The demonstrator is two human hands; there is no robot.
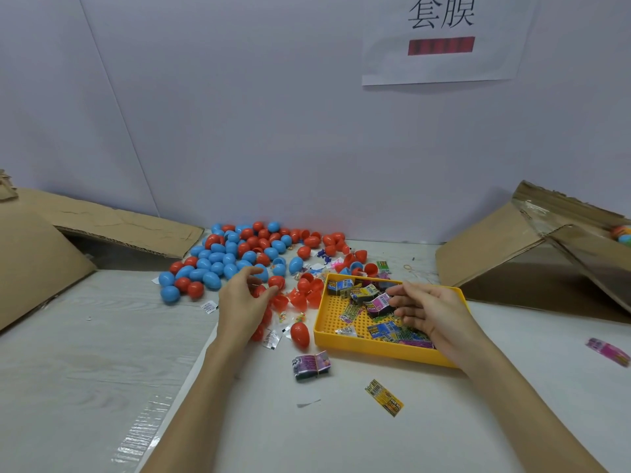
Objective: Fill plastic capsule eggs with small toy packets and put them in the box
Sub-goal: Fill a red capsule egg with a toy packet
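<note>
A pile of blue and red capsule eggs (pixel 232 257) lies at the back of the table, with open red halves (pixel 300 298) at its front. My left hand (pixel 242 302) reaches into these halves, thumb and fingers curled round a red egg half (pixel 259 291). A yellow tray (pixel 341 341) holds several small toy packets. My right hand (pixel 426 312) is over the tray, and its fingertips pinch a pink and black packet (pixel 377 302). A cardboard box (pixel 505 247) stands at the right, with coloured eggs (pixel 622 234) showing inside it.
A closed red egg (pixel 299 332), a banded packet bundle (pixel 310 365) and a yellow packet (pixel 384 397) lie in front of the tray. A pink packet (pixel 607 351) lies far right. A second cardboard box (pixel 37 254) stands at the left. A wall closes the back.
</note>
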